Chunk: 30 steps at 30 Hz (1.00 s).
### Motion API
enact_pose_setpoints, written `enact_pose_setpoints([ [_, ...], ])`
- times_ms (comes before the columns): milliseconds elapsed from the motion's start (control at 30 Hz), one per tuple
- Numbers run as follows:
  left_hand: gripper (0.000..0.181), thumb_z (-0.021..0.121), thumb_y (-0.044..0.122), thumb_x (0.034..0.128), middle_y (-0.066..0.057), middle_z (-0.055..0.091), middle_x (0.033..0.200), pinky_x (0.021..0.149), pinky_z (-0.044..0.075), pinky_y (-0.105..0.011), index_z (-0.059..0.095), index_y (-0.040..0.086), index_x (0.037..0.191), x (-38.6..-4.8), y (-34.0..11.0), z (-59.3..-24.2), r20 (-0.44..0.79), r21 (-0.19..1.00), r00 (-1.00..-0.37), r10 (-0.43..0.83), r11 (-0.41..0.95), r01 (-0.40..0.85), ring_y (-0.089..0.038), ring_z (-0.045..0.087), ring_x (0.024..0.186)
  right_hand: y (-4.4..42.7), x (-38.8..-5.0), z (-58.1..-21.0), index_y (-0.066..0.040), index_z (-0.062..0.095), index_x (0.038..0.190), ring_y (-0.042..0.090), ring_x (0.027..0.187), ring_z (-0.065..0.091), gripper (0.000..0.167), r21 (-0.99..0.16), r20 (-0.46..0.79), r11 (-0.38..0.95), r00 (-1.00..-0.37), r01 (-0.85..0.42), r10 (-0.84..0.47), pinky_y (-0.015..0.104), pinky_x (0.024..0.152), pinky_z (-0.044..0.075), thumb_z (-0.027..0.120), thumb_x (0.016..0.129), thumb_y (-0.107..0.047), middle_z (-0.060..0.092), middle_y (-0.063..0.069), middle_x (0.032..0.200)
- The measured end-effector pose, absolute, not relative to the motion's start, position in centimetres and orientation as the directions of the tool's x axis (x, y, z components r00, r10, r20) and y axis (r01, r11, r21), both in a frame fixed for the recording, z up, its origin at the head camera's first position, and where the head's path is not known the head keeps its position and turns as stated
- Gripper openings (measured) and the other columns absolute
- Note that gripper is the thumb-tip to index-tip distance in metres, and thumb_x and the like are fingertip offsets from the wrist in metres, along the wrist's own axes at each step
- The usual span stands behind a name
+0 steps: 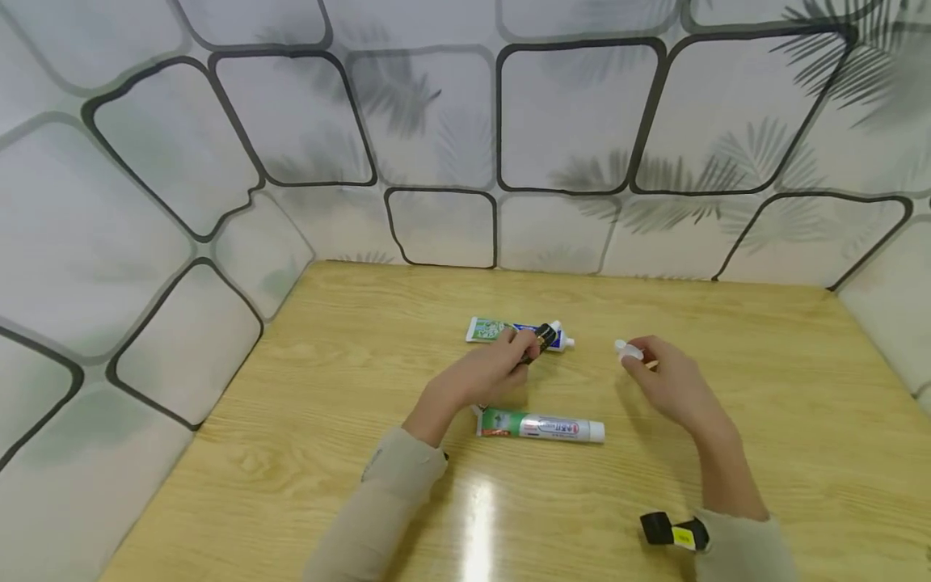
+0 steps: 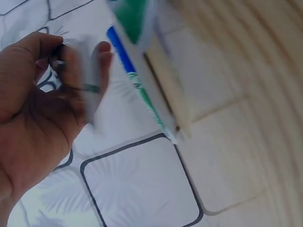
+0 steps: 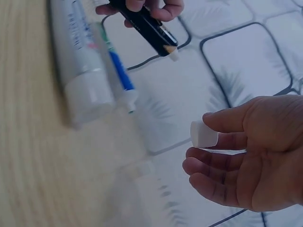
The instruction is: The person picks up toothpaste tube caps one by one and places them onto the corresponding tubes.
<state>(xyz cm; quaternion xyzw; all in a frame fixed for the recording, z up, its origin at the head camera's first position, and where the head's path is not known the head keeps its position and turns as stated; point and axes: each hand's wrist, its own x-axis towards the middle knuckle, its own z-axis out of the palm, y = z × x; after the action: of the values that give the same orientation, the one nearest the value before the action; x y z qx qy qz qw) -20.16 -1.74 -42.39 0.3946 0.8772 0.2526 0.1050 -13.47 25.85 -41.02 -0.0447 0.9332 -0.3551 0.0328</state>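
My left hand [image 1: 490,370] grips a black toothpaste tube [image 1: 545,335], whose bare white nozzle [image 3: 174,54] points away to the right. A white cap [image 3: 203,135] is pinched between thumb and fingers of my right hand [image 1: 672,386], apart from the tube. Behind the left hand lies a green and blue toothpaste tube [image 1: 486,329], partly covered by the hand and the black tube. Nearer to me rests a green and silver toothpaste tube [image 1: 556,427], with its white cap on. In the left wrist view the held tube is blurred.
All of this is over a wooden table [image 1: 291,485]. A patterned wall covering [image 1: 436,121] rises behind the table and at its sides. A black strap with a yellow label [image 1: 682,537] is at the right sleeve.
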Motion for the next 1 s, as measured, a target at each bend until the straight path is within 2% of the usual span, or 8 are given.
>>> enact_pose_setpoints([
  [133, 0.022, 0.047, 0.008, 0.1016, -0.005, 0.053, 0.110, 0.072, 0.044, -0.026, 0.049, 0.013, 0.123, -19.8, -1.8, -41.2, 0.103, 0.595, -0.676, 0.729, 0.500, 0.630, -0.016, 0.049, 0.086, 25.6, -12.8, -39.7, 0.003, 0.047, 0.138, 0.040, 0.106, 0.059, 0.050, -0.678, -0.007, 0.733, -0.997, -0.051, -0.075, 0.044, 0.075, 0.052, 0.046, 0.106, -0.034, 0.056, 0.025, 0.124],
  [300, 0.021, 0.053, 0.004, 0.0994, -0.005, 0.059, 0.114, 0.072, 0.046, -0.024, 0.054, 0.010, 0.120, -19.1, -2.2, -39.9, 0.225, 0.736, -0.642, 0.733, 0.304, 0.605, -0.013, 0.053, 0.084, 24.9, -12.1, -38.5, 0.001, 0.050, 0.138, 0.035, 0.102, 0.061, 0.049, -0.688, 0.074, 0.719, -0.995, -0.098, -0.064, 0.037, 0.071, 0.050, 0.052, 0.104, -0.035, 0.060, 0.020, 0.118],
  [433, 0.028, 0.054, 0.005, 0.1016, -0.010, 0.060, 0.110, 0.062, 0.043, -0.026, 0.051, 0.010, 0.129, -18.6, -2.7, -38.9, 0.266, 0.871, -0.576, 0.773, 0.063, 0.487, -0.014, 0.050, 0.072, 24.3, -11.5, -37.2, -0.002, 0.055, 0.135, 0.029, 0.096, 0.063, 0.046, -0.678, 0.161, 0.719, -0.985, -0.151, -0.055, 0.031, 0.067, 0.049, 0.058, 0.101, -0.034, 0.063, 0.016, 0.114],
  [533, 0.037, 0.053, 0.006, 0.1025, -0.014, 0.064, 0.110, 0.059, 0.043, -0.028, 0.045, 0.009, 0.138, -18.3, -2.6, -38.6, 0.294, 0.936, -0.517, 0.804, -0.131, 0.327, -0.016, 0.054, 0.072, 24.1, -10.9, -36.1, -0.006, 0.058, 0.133, 0.019, 0.090, 0.063, 0.043, -0.675, 0.204, 0.718, -0.978, -0.170, -0.040, 0.025, 0.064, 0.049, 0.063, 0.099, -0.032, 0.064, 0.012, 0.110],
  [633, 0.041, 0.056, 0.016, 0.1027, -0.017, 0.064, 0.114, 0.057, 0.048, -0.027, 0.043, 0.011, 0.142, -17.9, -2.2, -38.9, 0.323, 0.945, -0.469, 0.822, -0.308, 0.111, -0.017, 0.060, 0.078, 24.0, -10.4, -35.6, -0.009, 0.061, 0.129, 0.006, 0.082, 0.061, 0.038, -0.680, 0.247, 0.708, -0.969, -0.191, -0.023, 0.021, 0.062, 0.048, 0.068, 0.096, -0.028, 0.066, 0.008, 0.102],
  [767, 0.046, 0.060, 0.033, 0.0995, -0.015, 0.060, 0.117, 0.048, 0.051, -0.026, 0.044, 0.025, 0.143, -17.5, -1.5, -39.4, 0.357, 0.885, -0.431, 0.829, -0.448, -0.128, -0.016, 0.064, 0.076, 23.7, -10.2, -35.3, -0.009, 0.065, 0.124, -0.002, 0.077, 0.058, 0.034, -0.697, 0.303, 0.682, -0.953, -0.222, -0.001, 0.015, 0.063, 0.047, 0.072, 0.094, -0.022, 0.066, 0.005, 0.095],
  [867, 0.046, 0.057, 0.037, 0.1000, -0.013, 0.058, 0.119, 0.044, 0.047, -0.024, 0.043, 0.031, 0.144, -17.5, -1.2, -39.4, 0.384, 0.852, -0.437, 0.813, -0.494, -0.172, -0.013, 0.062, 0.072, 23.5, -10.1, -35.2, -0.009, 0.067, 0.122, -0.002, 0.077, 0.058, 0.032, -0.704, 0.340, 0.667, -0.940, -0.243, 0.017, 0.012, 0.064, 0.047, 0.073, 0.092, -0.019, 0.065, -0.001, 0.091],
  [1000, 0.046, 0.055, 0.035, 0.1017, -0.016, 0.058, 0.125, 0.050, 0.048, -0.022, 0.043, 0.031, 0.146, -18.0, -1.7, -39.3, 0.388, 0.849, -0.470, 0.792, -0.506, -0.151, -0.013, 0.059, 0.074, 23.3, -10.1, -35.1, -0.009, 0.067, 0.121, 0.000, 0.075, 0.059, 0.032, -0.716, 0.362, 0.648, -0.932, -0.261, 0.025, 0.012, 0.063, 0.047, 0.074, 0.091, -0.017, 0.064, -0.008, 0.088],
])
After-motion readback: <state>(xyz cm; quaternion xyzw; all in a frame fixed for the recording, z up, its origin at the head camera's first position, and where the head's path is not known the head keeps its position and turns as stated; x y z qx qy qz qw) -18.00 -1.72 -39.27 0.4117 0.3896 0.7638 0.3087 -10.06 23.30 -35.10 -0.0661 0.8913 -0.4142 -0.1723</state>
